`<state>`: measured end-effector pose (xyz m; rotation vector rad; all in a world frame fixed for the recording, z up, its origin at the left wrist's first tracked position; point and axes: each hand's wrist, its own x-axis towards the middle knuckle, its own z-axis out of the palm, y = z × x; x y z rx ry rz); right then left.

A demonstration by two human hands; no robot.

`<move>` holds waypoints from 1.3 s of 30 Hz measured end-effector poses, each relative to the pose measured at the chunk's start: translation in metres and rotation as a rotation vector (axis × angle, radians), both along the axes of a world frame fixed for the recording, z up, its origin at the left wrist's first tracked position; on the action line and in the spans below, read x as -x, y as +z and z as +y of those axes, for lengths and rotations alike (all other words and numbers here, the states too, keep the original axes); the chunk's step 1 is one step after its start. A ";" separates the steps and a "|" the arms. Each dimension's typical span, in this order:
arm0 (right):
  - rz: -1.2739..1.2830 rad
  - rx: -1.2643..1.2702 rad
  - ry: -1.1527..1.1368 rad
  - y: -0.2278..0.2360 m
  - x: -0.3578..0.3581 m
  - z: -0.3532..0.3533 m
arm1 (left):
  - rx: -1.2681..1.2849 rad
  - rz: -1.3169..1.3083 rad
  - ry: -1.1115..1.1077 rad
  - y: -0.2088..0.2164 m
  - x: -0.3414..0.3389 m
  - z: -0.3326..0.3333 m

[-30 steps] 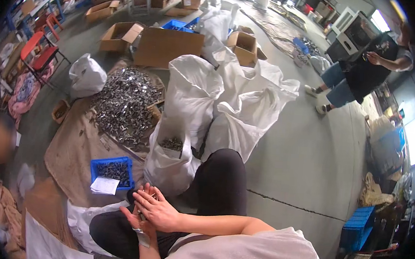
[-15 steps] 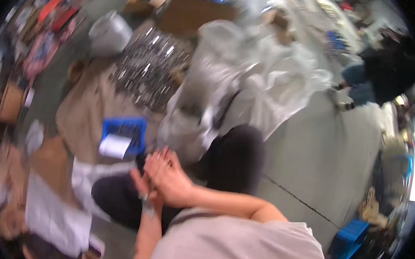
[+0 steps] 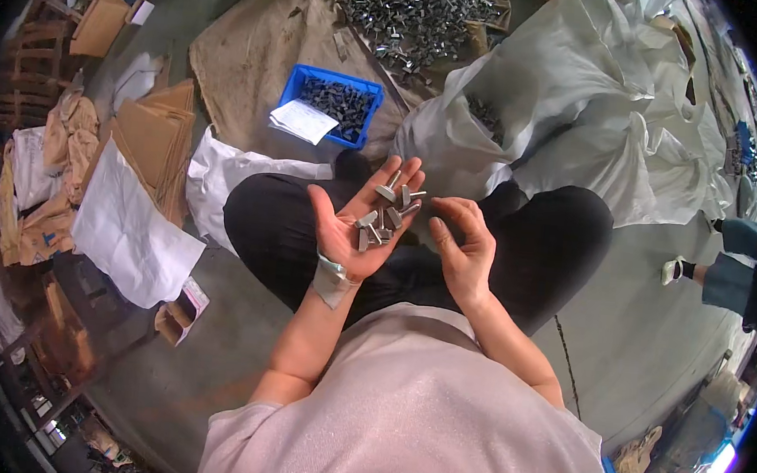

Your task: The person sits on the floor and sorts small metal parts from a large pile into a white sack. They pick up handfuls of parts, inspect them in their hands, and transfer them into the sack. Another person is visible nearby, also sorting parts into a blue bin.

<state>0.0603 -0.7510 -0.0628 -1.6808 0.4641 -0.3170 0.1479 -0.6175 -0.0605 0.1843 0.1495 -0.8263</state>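
My left hand (image 3: pixel 360 222) is palm up with its fingers stretched out, bearing several small grey metal T-bolts (image 3: pixel 387 216) with block-like heads. A pale strip is wrapped round the left wrist. Just to the right, my right hand (image 3: pixel 466 251) has its thumb and bent forefinger apart, with nothing visible between them; its other fingers are partly hidden. Beyond the hands stands a blue plastic crate (image 3: pixel 372 116) holding many small dark metal pieces. A white paper (image 3: pixel 303 121) lies over its near left corner.
A large heap of shiny metal pieces (image 3: pixel 414 12) lies on brown sacking (image 3: pixel 260 49). White plastic sacks (image 3: pixel 568 82) spread at the far right. Flattened cardboard (image 3: pixel 151 134) and white sheeting (image 3: pixel 134 235) lie left. A person's legs (image 3: pixel 732 264) show at the right edge.
My hands, clasped together before, have parted; the left palm now lies uncovered with the T-bolts showing. The view has swung, and the crate and heap appear higher and further right.
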 end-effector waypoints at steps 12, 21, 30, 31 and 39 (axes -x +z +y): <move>-0.165 0.460 0.103 0.010 -0.016 0.007 | -0.027 0.049 0.020 0.000 0.004 0.004; -0.113 0.569 0.193 0.017 -0.065 0.010 | 0.102 0.198 0.026 -0.044 0.009 0.026; -0.076 0.389 0.147 0.004 -0.082 -0.006 | 0.070 0.126 0.111 -0.023 -0.005 0.026; 0.013 0.215 0.100 -0.009 -0.069 -0.007 | -0.006 0.124 0.108 -0.014 -0.008 0.022; 0.110 -0.181 0.043 -0.028 -0.024 0.000 | -0.044 -0.066 0.064 0.000 -0.007 0.012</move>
